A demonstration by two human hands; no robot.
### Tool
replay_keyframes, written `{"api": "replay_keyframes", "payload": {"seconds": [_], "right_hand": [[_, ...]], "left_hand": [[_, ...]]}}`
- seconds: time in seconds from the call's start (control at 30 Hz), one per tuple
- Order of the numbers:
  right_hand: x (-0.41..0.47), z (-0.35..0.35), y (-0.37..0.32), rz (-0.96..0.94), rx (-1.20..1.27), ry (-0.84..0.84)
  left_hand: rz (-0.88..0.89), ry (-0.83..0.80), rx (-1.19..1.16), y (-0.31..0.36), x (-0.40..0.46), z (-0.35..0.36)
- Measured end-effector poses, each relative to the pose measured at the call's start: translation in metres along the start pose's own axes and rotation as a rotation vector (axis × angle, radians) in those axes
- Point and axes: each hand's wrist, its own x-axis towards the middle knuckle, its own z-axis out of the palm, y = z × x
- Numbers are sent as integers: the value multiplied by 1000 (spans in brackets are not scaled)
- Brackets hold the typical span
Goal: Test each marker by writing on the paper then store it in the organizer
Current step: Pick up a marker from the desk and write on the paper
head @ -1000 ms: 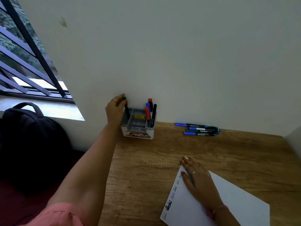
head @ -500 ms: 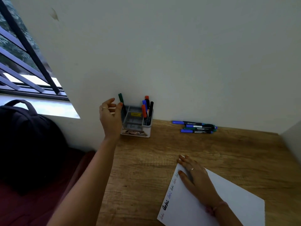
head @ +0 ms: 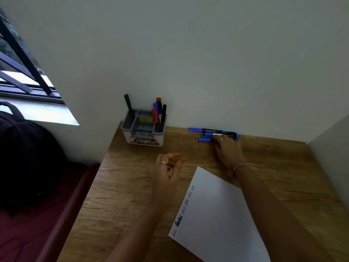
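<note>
Right hand: the right hand (head: pixel 227 150) is reaching to the loose markers (head: pixel 213 134) lying by the wall, fingertips touching them; whether it is grasping one, I cannot tell.
Left hand: the left hand (head: pixel 168 168) is hovering over the wooden desk (head: pixel 132 186), loosely curled, holding nothing.
Organizer: the organizer (head: pixel 144 127) is holding a green marker (head: pixel 128 104) in its left compartment.
Paper: the paper (head: pixel 217 220) is lying near the front.

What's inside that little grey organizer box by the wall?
The grey organizer box holds one green marker at left and several red, blue and black markers at right. Its middle compartments look empty; the markers' lower ends are hidden.
</note>
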Motion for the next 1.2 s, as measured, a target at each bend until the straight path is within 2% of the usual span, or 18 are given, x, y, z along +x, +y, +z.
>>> {"api": "replay_keyframes", "payload": {"seconds": [0.17,0.27,0.43,0.57,0.7,0.9,1.03,1.17,1.2], "right_hand": [[8,6,0,-3,-172,36],[7,3,-1,-50,-204,-9],[-33,-25,-28,-107,238,-112],[-92,-35,-51,-266,390,-105],[-143,-25,-68,-227,483,-65],[-170,-8,-80,-140,351,49],[-175,-3,-77,-167,239,57],[-176,-5,-74,-158,83,148],[-176,-8,-72,-149,67,121]], "left_hand": [[-7,-38,51,-1,-9,-1],[-27,-49,74,-2,-13,-1],[-79,-99,88,3,-14,-3],[-369,-188,-176,16,-17,-5],[-611,-237,-544,24,-36,1],[-646,-63,-644,9,-59,13],[-712,-50,-654,6,-67,16],[-744,-33,-675,3,-66,18],[-749,-45,-678,4,-66,17]]}}
